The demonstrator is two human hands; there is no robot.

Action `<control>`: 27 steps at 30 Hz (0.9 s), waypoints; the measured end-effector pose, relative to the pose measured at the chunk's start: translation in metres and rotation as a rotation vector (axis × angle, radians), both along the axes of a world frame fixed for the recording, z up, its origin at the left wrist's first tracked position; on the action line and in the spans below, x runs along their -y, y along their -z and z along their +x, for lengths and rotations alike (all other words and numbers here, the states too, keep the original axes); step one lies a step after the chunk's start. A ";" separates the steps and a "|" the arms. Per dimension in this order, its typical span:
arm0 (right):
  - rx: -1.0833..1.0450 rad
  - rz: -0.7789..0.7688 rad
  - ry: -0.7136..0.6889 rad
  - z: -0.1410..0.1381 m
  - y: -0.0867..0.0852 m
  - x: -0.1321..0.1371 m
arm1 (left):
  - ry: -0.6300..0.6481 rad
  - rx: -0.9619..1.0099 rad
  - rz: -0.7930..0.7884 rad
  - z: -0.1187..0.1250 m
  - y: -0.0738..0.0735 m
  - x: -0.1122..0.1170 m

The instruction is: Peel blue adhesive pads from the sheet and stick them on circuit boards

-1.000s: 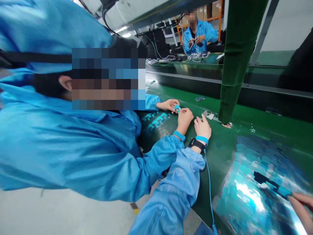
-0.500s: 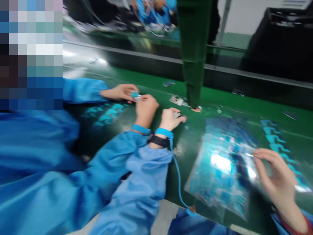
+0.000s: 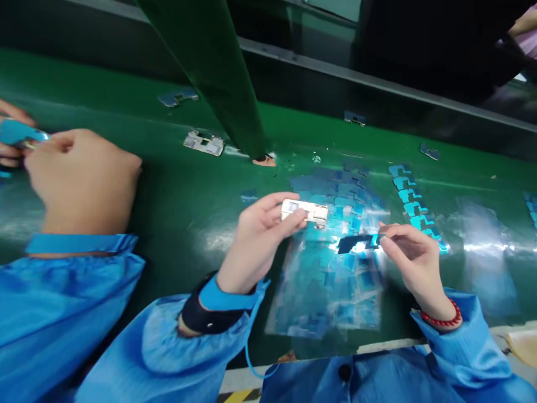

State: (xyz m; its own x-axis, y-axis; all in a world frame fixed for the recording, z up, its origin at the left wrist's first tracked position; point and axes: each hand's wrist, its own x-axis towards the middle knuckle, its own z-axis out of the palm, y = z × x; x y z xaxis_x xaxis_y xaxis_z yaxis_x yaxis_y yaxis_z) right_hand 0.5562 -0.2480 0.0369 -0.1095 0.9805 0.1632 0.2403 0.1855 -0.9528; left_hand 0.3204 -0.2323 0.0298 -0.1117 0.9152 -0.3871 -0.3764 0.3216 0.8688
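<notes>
My left hand (image 3: 260,238) pinches a small silvery circuit board (image 3: 308,212) with metal shields, thumb on top, above the green bench. Between thumb and forefinger, my right hand (image 3: 413,257) grips one end of a thin dark-blue film piece (image 3: 356,242) with a notched outline. Board and film are apart, a short gap between them. Beneath both lies a clear plastic sheet (image 3: 289,305) covered with many blue film pieces (image 3: 335,182). A blue band with a cord and a black strap circle my left wrist.
At far left, a co-worker's hands (image 3: 84,173) hold a blue-covered piece (image 3: 20,134). A green post (image 3: 218,73) rises from the bench. Behind lie another silvery board (image 3: 204,143) and several dark boards (image 3: 178,98). A row of blue films (image 3: 413,204) lies right.
My view has swung right and down. My left hand has brought the board over the film sheet. My right hand has lifted a film piece toward the board.
</notes>
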 end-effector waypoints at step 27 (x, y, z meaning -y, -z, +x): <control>-0.197 -0.354 0.016 -0.011 0.002 0.001 | 0.228 0.396 -0.094 0.025 0.001 0.029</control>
